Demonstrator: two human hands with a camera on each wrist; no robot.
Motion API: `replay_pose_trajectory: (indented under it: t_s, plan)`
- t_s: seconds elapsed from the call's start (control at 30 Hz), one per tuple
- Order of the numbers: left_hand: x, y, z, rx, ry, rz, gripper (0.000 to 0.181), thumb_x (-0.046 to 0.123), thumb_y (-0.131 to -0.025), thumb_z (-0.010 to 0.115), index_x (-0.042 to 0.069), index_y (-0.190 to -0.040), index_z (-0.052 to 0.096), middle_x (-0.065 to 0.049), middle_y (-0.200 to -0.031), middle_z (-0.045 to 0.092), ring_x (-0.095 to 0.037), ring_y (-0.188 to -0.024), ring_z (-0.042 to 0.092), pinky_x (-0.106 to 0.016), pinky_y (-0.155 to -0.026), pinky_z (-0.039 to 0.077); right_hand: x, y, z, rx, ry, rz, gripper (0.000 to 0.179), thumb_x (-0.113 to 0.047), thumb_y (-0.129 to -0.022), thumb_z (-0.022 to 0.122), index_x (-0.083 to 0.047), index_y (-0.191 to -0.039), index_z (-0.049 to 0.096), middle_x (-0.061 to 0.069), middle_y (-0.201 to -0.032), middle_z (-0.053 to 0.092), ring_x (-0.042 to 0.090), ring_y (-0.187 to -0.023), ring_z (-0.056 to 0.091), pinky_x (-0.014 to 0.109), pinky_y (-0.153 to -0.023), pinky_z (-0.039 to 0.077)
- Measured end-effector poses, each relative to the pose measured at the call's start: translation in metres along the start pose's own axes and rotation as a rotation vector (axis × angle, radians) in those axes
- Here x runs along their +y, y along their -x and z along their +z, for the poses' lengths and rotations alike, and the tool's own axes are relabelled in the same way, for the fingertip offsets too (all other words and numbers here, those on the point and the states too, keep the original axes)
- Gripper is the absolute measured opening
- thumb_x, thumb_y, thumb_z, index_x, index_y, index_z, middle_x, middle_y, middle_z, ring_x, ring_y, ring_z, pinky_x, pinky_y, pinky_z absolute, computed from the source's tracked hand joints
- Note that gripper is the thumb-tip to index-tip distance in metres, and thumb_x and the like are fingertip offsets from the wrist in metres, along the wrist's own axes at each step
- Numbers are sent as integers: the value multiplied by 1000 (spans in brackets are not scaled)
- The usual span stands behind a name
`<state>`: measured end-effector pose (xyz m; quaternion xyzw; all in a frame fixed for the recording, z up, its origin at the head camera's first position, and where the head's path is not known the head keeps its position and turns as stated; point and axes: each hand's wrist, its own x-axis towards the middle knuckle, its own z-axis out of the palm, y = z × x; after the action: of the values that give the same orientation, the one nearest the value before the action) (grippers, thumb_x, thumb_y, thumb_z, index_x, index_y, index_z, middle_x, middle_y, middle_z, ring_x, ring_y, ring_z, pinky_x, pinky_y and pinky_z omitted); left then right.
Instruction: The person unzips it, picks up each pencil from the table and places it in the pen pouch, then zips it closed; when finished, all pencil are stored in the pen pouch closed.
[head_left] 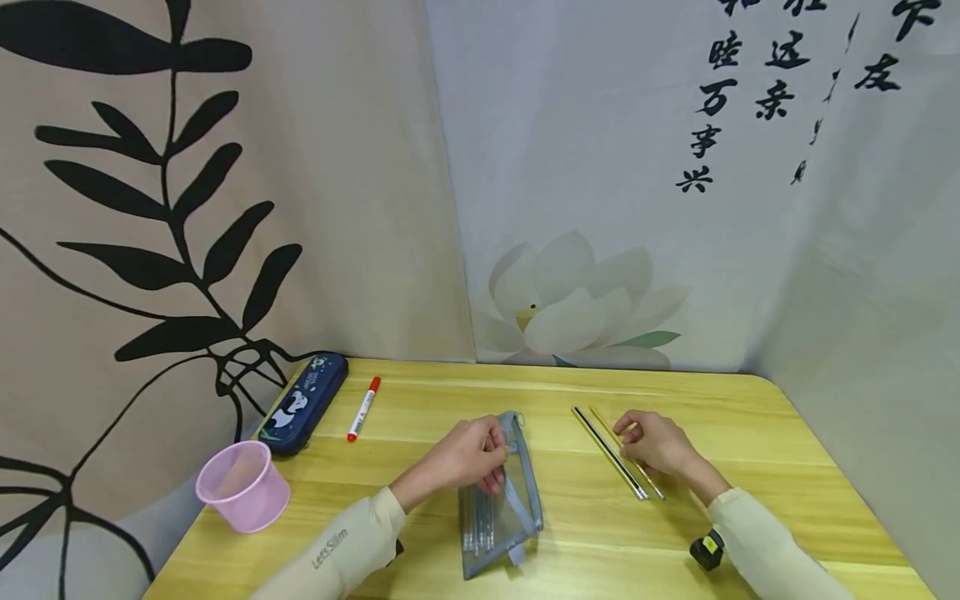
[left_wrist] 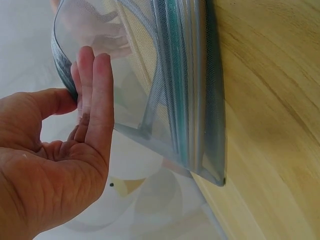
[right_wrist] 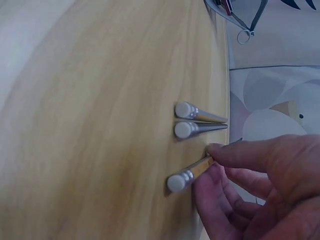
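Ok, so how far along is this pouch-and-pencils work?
Apparently done: several slender items show inside the mesh pouch, which the left hand holds by its edge. In hand: the right hand pinches one pencil. Probably left, if pencils are going in: two more pencils lie on the table, outside the pouch.

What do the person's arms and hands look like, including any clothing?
The left hand and right hand wear no gloves. The left sleeve and right sleeve are pale cream, ending near the wrists; the left one bears dark lettering. A small black device with a yellow patch shows beside the right sleeve.
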<state>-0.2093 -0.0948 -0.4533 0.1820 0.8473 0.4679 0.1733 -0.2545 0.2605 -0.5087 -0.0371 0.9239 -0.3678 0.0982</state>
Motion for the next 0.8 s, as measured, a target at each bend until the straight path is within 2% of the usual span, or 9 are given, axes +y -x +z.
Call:
replay_pose_trajectory:
  t_s: [0.2,0.4,0.47,0.57,0.7,0.8]
  plan:
    - [1,0,-1,4,-2,0,5,9,-103,58,5,-100,58,-10,-71,74,-23,-58,74,-51,-64,69,-6,4,-2,16,-34,-7,27,-3,-90,73,-6,-116,69,5,-89,68,15,-54,54,25,-46,51]
    - [1,1,-1,24,10,-1,6,8,-103,60,3,-100,58,-9,-71,73,-23,-58,74,-50,-63,69,-30,16,3,35,-103,-67,27,-6,-94,71,-9,-122,68,8,-99,69,17,-60,61,32,-50,58]
    - [1,1,-1,30,9,-1,6,7,-103,60,3,-99,58,-9,-71,73,-23,-58,74,-50,-62,69,-40,21,6,-6,-180,-91,29,-6,-96,70,-7,-124,67,10,-101,68,19,-66,63,37,-52,61]
    - [2,1,-1,31,10,-1,6,7,-103,59,3,-99,58,-9,-71,73,-23,-58,74,-50,-62,69,-50,29,11,-118,-332,-100,34,-7,-98,68,0,-131,62,13,-103,67,21,-74,64,40,-57,63]
    - [2,-1,0,28,8,-3,5,7,-103,59,3,-99,58,-9,-71,73,-23,-58,74,-49,-62,69,-57,34,22,-255,-514,-61,43,-11,-98,70,5,-137,58,12,-103,70,18,-82,67,34,-65,66]
    - [1,-3,1,25,2,-5,6,8,-103,58,4,-99,58,-9,-71,74,-23,-58,74,-50,-62,69,-63,34,32,-315,-590,-30,48,-15,-98,72,5,-139,58,9,-102,73,16,-84,69,30,-68,66]
